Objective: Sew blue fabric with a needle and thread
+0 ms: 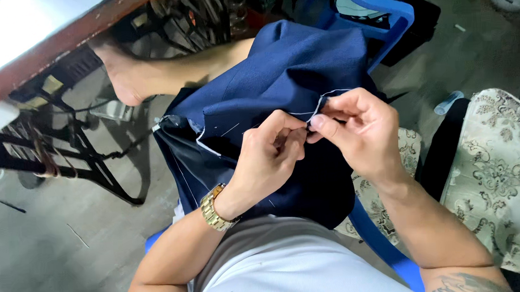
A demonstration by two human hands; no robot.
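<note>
A: Navy garment [291, 67], where's it at?

B: On the person's lap, draped over the knee, bunched up w/ a dark lining showing at the left edge. White basting stitches run along a seam near the middle.

A: Around it, biggest first?

B: Grey floor [34, 258]. Tabletop [35, 39] top left, wood edge, black iron treadle frame [64, 150] under it. Patterned cushion [498, 169] at right. Blue plastic chair [377, 9] behind the cloth, another blue seat under the person.

A: Hands?

B: Both on the cloth, close together, fingertips nearly touching. Left hand [269, 157] has fingers curled, thumb & forefinger pinched on the fabric fold. Right hand [357, 129] pinches the seam edge too, gripping the white thread [320, 104] that loops up from it.

A: Needle?

B: Can't tell, too small.

A: Smaller bits?

B: Gold wristwatch [216, 209] on the left wrist. Tattoo on the right forearm, partly cut off by the frame.
</note>
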